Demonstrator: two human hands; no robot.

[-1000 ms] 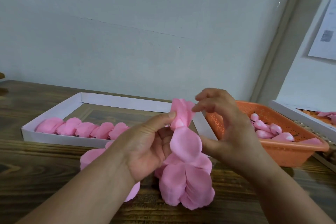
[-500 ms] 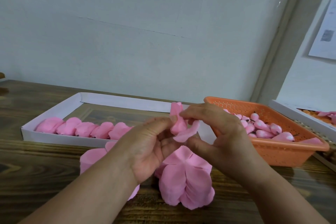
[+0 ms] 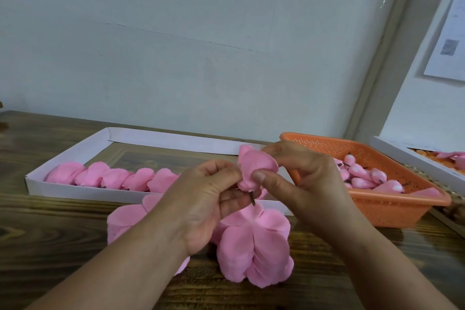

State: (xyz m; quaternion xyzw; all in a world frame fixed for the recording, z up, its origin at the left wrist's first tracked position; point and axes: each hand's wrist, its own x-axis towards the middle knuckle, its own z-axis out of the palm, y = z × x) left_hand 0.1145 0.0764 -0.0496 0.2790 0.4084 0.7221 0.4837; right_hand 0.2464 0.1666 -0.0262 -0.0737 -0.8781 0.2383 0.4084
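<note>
While we wrap a pink petal (image 3: 260, 165) round the bud (image 3: 246, 184), it is held up over the near middle of the table (image 3: 50, 234), between both hands. Our left hand (image 3: 201, 206) pinches its base, fingers curled, the short dark stem (image 3: 252, 201) poking down; our right hand (image 3: 304, 184) grips the petal, thumb pressing it on. Next, we judge, comes a fresh petal from the stack (image 3: 254, 249) just below, without loosening the left pinch. Far left lies the white tray (image 3: 75, 192) of finished blooms (image 3: 113, 178); right, the orange basket (image 3: 402, 205) of bare buds (image 3: 362, 178). Half a second ago the petal stuck out flat and loose; now it cups the bud.
</note>
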